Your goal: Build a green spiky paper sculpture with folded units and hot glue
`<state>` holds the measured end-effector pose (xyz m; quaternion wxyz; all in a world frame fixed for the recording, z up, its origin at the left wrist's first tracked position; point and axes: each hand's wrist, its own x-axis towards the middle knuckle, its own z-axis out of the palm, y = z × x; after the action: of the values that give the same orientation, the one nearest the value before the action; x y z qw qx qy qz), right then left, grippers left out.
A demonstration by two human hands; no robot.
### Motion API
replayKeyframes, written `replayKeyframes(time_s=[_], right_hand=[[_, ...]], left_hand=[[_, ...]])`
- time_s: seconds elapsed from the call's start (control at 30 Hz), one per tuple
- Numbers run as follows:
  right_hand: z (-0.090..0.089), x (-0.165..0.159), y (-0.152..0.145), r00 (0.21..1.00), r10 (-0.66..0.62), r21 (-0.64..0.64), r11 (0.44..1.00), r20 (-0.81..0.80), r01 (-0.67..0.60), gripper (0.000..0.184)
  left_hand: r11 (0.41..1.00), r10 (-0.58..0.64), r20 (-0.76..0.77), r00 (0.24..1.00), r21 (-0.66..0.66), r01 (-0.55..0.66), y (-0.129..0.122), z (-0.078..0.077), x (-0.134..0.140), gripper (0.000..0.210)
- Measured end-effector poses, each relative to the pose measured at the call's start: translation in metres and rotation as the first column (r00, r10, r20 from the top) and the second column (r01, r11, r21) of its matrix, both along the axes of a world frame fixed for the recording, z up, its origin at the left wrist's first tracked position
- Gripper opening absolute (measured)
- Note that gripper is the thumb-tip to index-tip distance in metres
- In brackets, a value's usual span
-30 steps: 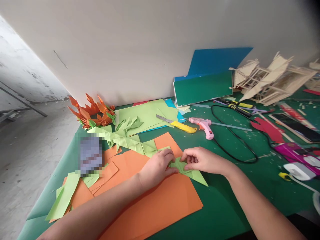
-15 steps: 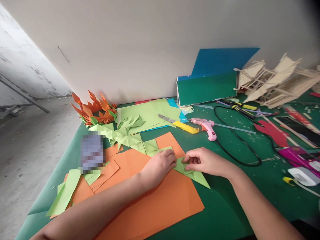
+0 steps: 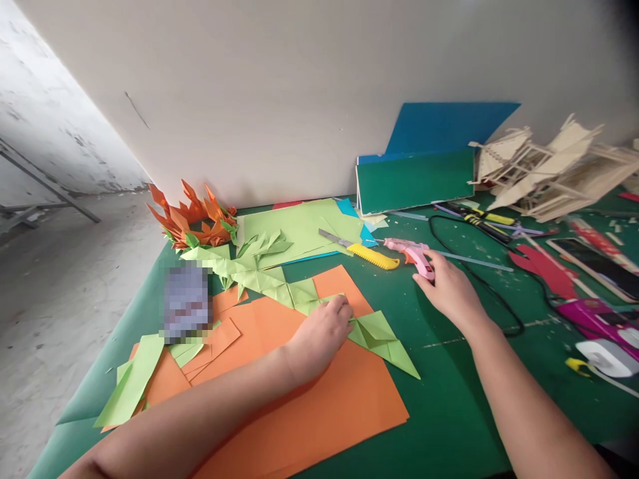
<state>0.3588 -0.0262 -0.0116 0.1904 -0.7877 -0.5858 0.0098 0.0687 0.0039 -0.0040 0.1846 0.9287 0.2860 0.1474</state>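
A person's left hand (image 3: 324,332), fingers curled and mostly closed, bears down on a creased, pleated strip of light-green paper (image 3: 303,293) at a green-topped worktable (image 3: 449,399); whether it pinches or only presses cannot be told. Taking that hand as the clock's center, the strip lies over smooth, flat orange sheets (image 3: 324,412), trailing toward ten o'clock and ending in a sharp, folded point toward four. Near two o'clock, the right hand (image 3: 444,283), part curled, has thumb and fingers about the glossy pink plastic handle of a glue gun (image 3: 422,263), which lies on the tabletop. Just left of the gun, at one o'clock, rests a utility knife (image 3: 374,256) with a ribbed yellow grip and metal blade. A ring of spiky orange folded paper (image 3: 192,219) stands at ten; farther out toward two leans an openwork model (image 3: 554,169) of thin, pale wooden sticks.
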Motion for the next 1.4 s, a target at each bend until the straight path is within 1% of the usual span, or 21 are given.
replayKeyframes(time_s=[0.07,0.13,0.2,0.27,0.33,0.37,0.43,0.5,0.57,0.6,0.63,0.73,0.8,0.83,0.9,0.97,1.07,1.13,1.23,1.4], right_hand=[[0.003,-0.003,0.000,0.997,-0.071,-0.035,0.997,0.017,0.071,0.056],[0.006,-0.004,0.000,0.987,-0.159,-0.067,0.985,0.010,0.159,0.058],[0.008,-0.003,0.000,0.976,-0.215,-0.067,0.975,-0.025,0.213,0.058],[0.007,0.001,0.000,0.969,-0.222,-0.018,0.975,-0.105,0.222,0.057],[0.004,0.005,0.001,0.947,-0.189,0.072,0.974,-0.258,0.214,0.055],[0.001,0.006,0.002,0.924,-0.154,0.122,0.971,-0.349,0.208,0.055],[-0.003,0.007,0.003,0.855,-0.055,0.197,0.964,-0.516,0.181,0.055],[-0.004,0.005,0.003,0.776,0.052,0.224,0.968,-0.628,0.117,0.052],[-0.002,0.001,0.001,0.723,0.132,0.209,0.978,-0.678,0.017,0.044],[0.000,-0.003,0.000,0.719,0.161,0.191,0.981,-0.676,-0.041,0.039],[0.003,-0.007,-0.001,0.732,0.181,0.164,0.982,-0.657,-0.096,0.036],[0.013,-0.020,-0.006,0.826,0.223,0.074,0.974,-0.518,-0.216,0.028],[0.020,-0.028,-0.010,0.879,0.291,0.067,0.955,-0.377,-0.288,0.024],[0.022,-0.031,-0.012,0.891,0.331,0.076,0.943,-0.310,-0.324,0.024],[0.025,-0.036,-0.014,0.891,0.399,0.080,0.917,-0.215,-0.391,0.025],[0.025,-0.039,-0.014,0.898,0.410,0.064,0.912,-0.161,-0.405,0.029],[0.023,-0.039,-0.013,0.938,0.335,0.076,0.941,-0.087,-0.329,0.044],[0.022,-0.037,-0.012,0.958,0.285,0.105,0.954,-0.042,-0.279,0.045],[0.022,-0.036,-0.012,0.955,0.297,0.107,0.949,0.005,-0.296,0.031],[0.022,-0.040,-0.010,0.912,0.402,0.109,0.906,0.081,-0.409,0.013]], left_hand=[[1.000,-0.027,-0.063,0.998,-0.001,0.027,0.000,0.004,-0.001,0.010],[1.000,-0.025,-0.101,0.995,-0.013,0.024,0.000,0.007,-0.002,0.009],[0.999,-0.012,-0.089,0.996,-0.044,0.009,0.001,0.008,-0.003,0.009],[0.997,-0.007,-0.052,0.999,-0.083,0.003,0.002,0.008,-0.004,0.013],[0.993,-0.004,-0.028,1.000,-0.117,0.001,0.002,0.007,-0.005,0.018],[0.991,-0.001,-0.026,1.000,-0.134,-0.003,0.002,0.007,-0.005,0.019],[0.985,0.014,-0.032,0.999,-0.172,-0.019,0.002,0.009,-0.006,0.022],[0.975,0.025,-0.031,0.999,-0.219,-0.031,0.002,0.011,-0.006,0.024],[0.964,0.027,-0.022,0.999,-0.263,-0.032,0.002,0.014,-0.006,0.025],[0.959,0.027,-0.020,0.999,-0.280,-0.032,0.002,0.015,-0.006,0.025],[0.955,0.027,-0.022,0.999,-0.293,-0.032,0.002,0.016,-0.006,0.025],[0.952,0.029,-0.035,0.999,-0.304,-0.039,0.002,0.018,-0.006,0.026],[0.956,0.031,-0.033,0.999,-0.291,-0.039,0.001,0.018,-0.005,0.025],[0.959,0.030,-0.030,0.999,-0.281,-0.037,0.001,0.018,-0.005,0.025],[0.965,0.028,-0.026,0.999,-0.259,-0.034,0.001,0.018,-0.005,0.025],[0.970,0.029,-0.029,0.999,-0.241,-0.035,0.001,0.017,-0.005,0.025],[0.969,0.038,-0.034,0.999,-0.243,-0.045,0.001,0.016,-0.005,0.029],[0.963,0.044,-0.040,0.998,-0.264,-0.053,0.002,0.016,-0.005,0.032],[0.956,0.049,-0.050,0.998,-0.287,-0.061,0.002,0.018,-0.004,0.033],[0.958,0.040,-0.064,0.997,-0.280,-0.057,0.002,0.021,-0.004,0.032]])
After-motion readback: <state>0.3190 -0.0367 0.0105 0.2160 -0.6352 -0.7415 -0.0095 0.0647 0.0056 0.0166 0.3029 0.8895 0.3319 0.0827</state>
